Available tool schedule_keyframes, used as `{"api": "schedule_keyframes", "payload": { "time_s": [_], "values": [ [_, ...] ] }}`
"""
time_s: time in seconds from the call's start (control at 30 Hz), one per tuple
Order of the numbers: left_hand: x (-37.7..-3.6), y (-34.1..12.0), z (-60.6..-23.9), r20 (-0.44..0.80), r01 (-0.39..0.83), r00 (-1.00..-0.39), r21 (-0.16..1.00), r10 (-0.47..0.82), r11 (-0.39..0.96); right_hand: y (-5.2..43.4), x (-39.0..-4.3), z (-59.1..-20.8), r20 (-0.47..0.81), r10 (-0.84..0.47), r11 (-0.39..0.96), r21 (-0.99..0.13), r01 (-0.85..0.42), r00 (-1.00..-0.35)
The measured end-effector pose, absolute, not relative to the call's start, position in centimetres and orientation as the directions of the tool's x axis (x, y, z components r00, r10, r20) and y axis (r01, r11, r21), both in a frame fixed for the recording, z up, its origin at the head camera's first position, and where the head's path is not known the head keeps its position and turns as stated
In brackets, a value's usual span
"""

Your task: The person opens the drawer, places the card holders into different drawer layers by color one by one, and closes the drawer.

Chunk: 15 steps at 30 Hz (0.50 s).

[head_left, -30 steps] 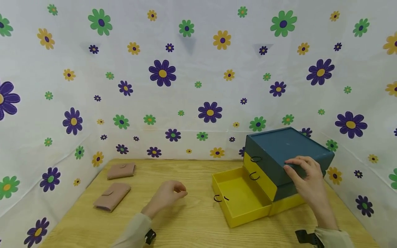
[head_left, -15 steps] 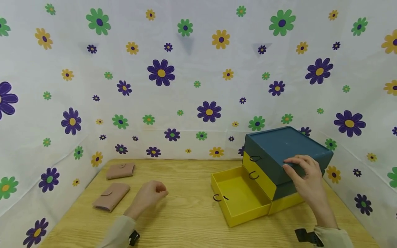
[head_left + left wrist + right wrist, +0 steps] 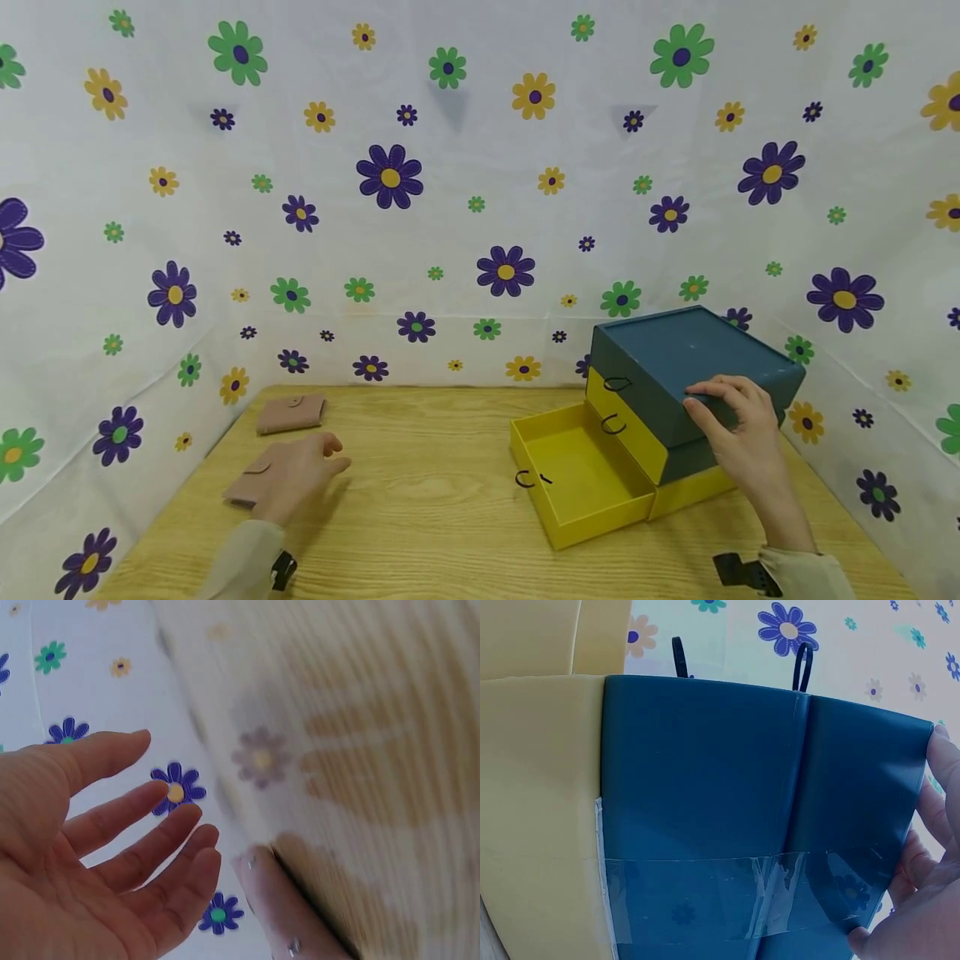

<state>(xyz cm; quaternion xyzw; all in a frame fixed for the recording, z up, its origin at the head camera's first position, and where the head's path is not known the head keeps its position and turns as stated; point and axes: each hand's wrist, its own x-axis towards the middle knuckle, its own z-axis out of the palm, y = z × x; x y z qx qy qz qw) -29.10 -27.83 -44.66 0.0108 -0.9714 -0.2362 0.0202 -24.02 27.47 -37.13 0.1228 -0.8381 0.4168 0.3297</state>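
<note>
A dark teal drawer box (image 3: 693, 367) (image 3: 742, 825) stands at the right of the wooden table (image 3: 450, 467). Its lowest yellow drawer (image 3: 581, 479) is pulled out and shows nothing inside; the middle yellow drawer (image 3: 626, 425) sticks out a little. My right hand (image 3: 738, 433) rests on the box's near top edge, fingers curled over it (image 3: 937, 847). My left hand (image 3: 296, 475) hovers over the nearer pink wallet (image 3: 251, 483), fingers straight and spread (image 3: 135, 847), holding nothing. That wallet's edge (image 3: 289, 915) shows under the fingers in the left wrist view.
A second pink wallet (image 3: 291, 413) lies further back at the table's left. White cloth walls with printed flowers (image 3: 480, 208) close the table in at the back and both sides. Black loop pulls (image 3: 528, 479) hang on the drawer fronts.
My left hand has moved left from the table's middle to above the nearer pink wallet, and its fingers have uncurled. The right hand and the drawer box have stayed put.
</note>
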Motion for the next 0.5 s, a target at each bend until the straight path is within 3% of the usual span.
{"api": "schedule_keyframes", "payload": {
  "time_s": [0.17, 0.5],
  "values": [
    [-28.8, -29.6, -44.3, 0.048, -0.023, -0.998, 0.388, -0.045, 0.921, 27.5, -24.1, -37.2, 0.656, 0.068, 0.625, -0.615, -0.480, -0.752],
    [-28.0, -32.6, -44.5, 0.034, -0.110, -0.991, 0.350, -0.130, 0.930, 27.5, -24.0, -37.0, 0.650, 0.068, 0.631, -0.616, -0.472, -0.757]
  ]
}}
